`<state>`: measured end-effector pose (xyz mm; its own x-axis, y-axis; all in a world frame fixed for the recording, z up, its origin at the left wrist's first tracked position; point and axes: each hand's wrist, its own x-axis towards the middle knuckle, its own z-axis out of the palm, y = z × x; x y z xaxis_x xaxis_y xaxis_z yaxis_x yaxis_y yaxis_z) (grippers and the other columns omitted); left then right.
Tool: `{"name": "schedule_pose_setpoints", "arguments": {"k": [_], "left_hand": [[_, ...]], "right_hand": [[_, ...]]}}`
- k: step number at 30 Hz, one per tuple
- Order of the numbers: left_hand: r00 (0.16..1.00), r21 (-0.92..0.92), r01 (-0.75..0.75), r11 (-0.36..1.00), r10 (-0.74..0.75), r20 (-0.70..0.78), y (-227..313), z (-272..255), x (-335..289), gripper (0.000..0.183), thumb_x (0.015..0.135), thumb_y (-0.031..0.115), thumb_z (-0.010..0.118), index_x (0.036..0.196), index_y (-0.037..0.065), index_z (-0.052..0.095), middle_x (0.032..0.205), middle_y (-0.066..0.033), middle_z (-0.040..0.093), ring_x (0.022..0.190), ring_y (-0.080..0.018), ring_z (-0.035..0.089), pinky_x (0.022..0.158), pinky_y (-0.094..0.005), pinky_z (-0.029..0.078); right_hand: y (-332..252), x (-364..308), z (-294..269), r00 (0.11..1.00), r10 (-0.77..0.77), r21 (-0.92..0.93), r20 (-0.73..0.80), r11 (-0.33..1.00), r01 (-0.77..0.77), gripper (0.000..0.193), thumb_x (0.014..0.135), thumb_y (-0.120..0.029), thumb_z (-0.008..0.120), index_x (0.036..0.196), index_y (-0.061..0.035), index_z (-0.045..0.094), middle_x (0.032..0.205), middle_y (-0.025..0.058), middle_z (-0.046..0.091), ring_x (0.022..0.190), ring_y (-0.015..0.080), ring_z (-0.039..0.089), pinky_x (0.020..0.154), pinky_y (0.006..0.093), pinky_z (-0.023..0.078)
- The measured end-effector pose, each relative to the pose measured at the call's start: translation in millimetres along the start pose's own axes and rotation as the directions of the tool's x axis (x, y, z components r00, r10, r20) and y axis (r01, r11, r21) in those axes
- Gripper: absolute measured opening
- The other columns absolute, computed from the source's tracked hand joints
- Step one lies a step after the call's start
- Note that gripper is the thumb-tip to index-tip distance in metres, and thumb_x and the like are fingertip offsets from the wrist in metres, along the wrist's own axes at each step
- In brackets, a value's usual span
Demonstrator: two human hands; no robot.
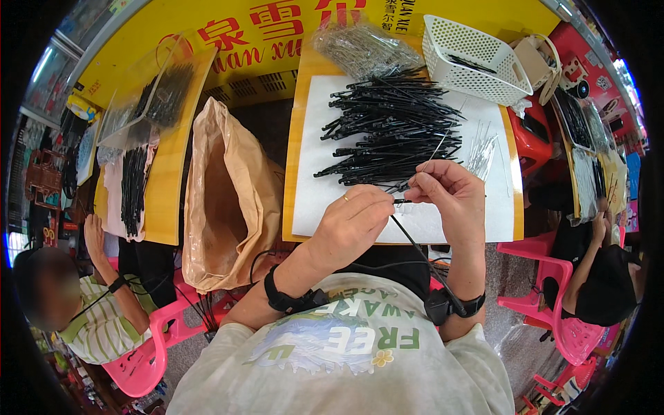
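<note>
Over the near edge of a white sheet (pixel 311 207), my two hands meet fingertip to fingertip. My left hand (pixel 353 225) pinches a thin black stick (pixel 409 237), whose long end slants down toward my right wrist. My right hand (pixel 449 194) has thumb and forefinger closed at the stick's upper end, and a thin silver wire (pixel 437 146) rises from those fingers. Exactly how wire and stick meet is hidden by the fingertips. Just beyond lies a big pile of similar black sticks (pixel 387 124). Loose silver wires (pixel 484 149) lie right of the pile.
A clear bag of wires (pixel 366 48) and a white perforated basket (pixel 477 83) stand at the back. An open brown paper bag (pixel 235 200) is left of the table (pixel 294 152). Other people sit at tables on both sides, on pink chairs (pixel 155 353).
</note>
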<state>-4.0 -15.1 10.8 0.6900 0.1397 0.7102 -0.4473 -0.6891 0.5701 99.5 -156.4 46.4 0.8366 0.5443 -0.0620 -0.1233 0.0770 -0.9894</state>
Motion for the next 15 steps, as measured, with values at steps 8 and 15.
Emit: {"name": "schedule_pose_setpoints", "arguments": {"k": [8,15], "left_hand": [[0.989,0.046,-0.147,0.988,0.147,0.016,-1.3,-1.1,-0.1,0.025,0.058,-0.011,0.070,0.079,-0.003,0.060,0.083,-0.0138,0.064,0.079,-0.0280,0.064,0.070,-0.0317,0.053],[0.992,0.043,-0.129,0.991,0.129,0.015,-2.1,-1.9,-0.7,0.025,0.060,-0.012,0.068,0.082,-0.002,0.060,0.084,-0.0134,0.064,0.079,-0.0270,0.064,0.069,-0.0314,0.053]], "right_hand": [[2.9,-1.5,0.1,1.000,-0.017,-0.037,-0.005,0.999,0.017,0.012,0.086,0.000,0.059,0.095,0.0067,0.061,0.080,0.0123,0.065,0.071,0.0162,0.066,0.065,0.0248,0.056],[8.2,-4.6,2.1,0.998,-0.044,-0.016,-0.041,0.999,0.044,0.011,0.087,0.000,0.058,0.095,0.0061,0.060,0.081,0.0122,0.065,0.072,0.0170,0.067,0.066,0.0254,0.056]]}}
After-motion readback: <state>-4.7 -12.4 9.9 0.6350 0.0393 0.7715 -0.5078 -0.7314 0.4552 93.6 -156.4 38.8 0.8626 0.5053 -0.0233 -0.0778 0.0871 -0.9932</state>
